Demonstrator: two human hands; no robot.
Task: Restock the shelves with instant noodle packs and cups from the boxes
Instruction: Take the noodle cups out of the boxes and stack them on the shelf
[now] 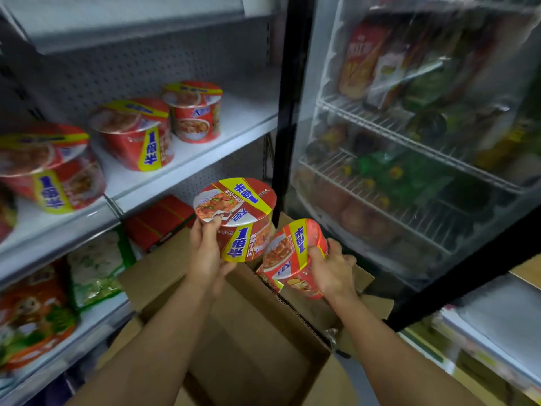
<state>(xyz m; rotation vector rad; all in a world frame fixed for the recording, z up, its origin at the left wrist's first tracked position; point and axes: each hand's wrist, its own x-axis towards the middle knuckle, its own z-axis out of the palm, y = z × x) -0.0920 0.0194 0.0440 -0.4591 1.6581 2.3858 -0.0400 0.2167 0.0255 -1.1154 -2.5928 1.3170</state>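
Cups of instant noodles, red with yellow bands, five in view, all placed here relative to the open cardboard box (248, 332). Left hand (208, 253) was above the box's far-left flap, fingers and thumb curled round the first cup (237, 218), held upright with its lid tilted toward the camera; the thumb lay on the lid's near edge. Right hand (333, 272) was above the box's far-right corner, gripping the second cup (292, 256) from its right side, the cup tipped over leftward, lid facing left. The two held cups sat just beside each other. Three shelved cups (136, 133) stood on the white shelf (205, 148) up and left of the box. Glass-door cooler (409, 142) stood beyond the box, to its right.
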